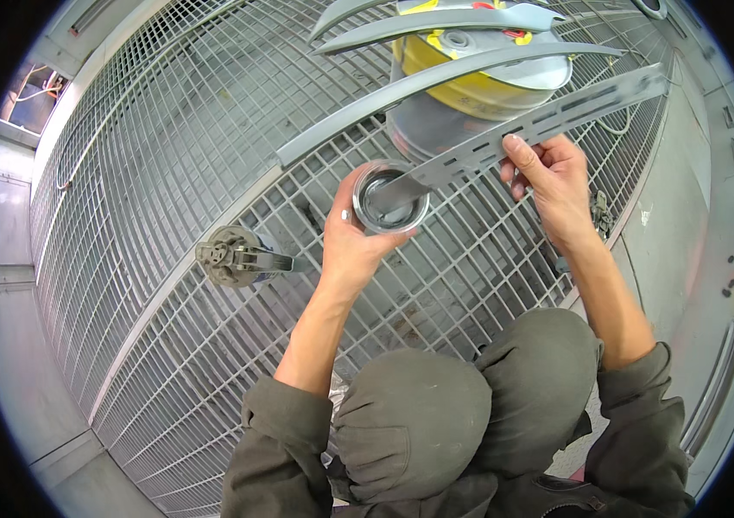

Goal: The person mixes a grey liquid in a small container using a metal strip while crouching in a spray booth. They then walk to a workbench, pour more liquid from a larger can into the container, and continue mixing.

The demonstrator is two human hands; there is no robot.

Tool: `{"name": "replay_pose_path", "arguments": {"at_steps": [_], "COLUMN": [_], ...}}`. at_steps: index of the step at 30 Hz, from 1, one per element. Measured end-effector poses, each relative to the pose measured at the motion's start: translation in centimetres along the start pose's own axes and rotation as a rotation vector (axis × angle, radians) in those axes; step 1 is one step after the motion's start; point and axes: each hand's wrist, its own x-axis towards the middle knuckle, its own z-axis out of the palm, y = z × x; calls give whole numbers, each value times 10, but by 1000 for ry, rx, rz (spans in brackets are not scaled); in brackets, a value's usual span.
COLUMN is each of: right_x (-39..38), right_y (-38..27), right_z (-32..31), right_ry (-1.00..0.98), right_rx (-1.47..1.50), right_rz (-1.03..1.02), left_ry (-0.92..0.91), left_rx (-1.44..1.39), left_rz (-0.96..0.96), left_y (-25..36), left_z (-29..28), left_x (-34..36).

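My left hand [351, 242] is wrapped round a clear plastic cup [424, 211] with some dark grey liquid in it. Between the thumb and fingers of my right hand [551, 177] is a long, flat, grey slotted mixing stick [471, 155]. Its lower end dips into the cup; the upper end points to the far right and looks slightly blurred. The liquid's surface is partly covered by the stick. Left of my left hand stands a grime-coated canister [233, 257] with a round top and a lever handle.
A metal grating [436, 293] forms the floor. Ahead stands a yellow and grey drum [479, 91], with several curved grey trim strips [436, 78] lying over or near it. A pale hose [617, 129] lies right of the drum. My bent knees [419, 414] are close below the cup.
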Motion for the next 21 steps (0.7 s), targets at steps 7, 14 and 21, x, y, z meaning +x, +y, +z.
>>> {"name": "replay_pose_path", "arguments": {"at_steps": [7, 14, 21], "right_x": [1, 5, 2], "right_y": [-33, -63, -64], "right_z": [32, 28, 42], "right_ry": [-91, 76, 184], "right_rx": [-315, -159, -219], "right_rz": [-65, 92, 251], "left_ry": [-93, -395, -569], "left_rx": [67, 19, 63], "left_rz": [24, -223, -251], "left_y": [2, 35, 44], "left_z": [0, -3, -17], "left_x": [19, 41, 62]}}
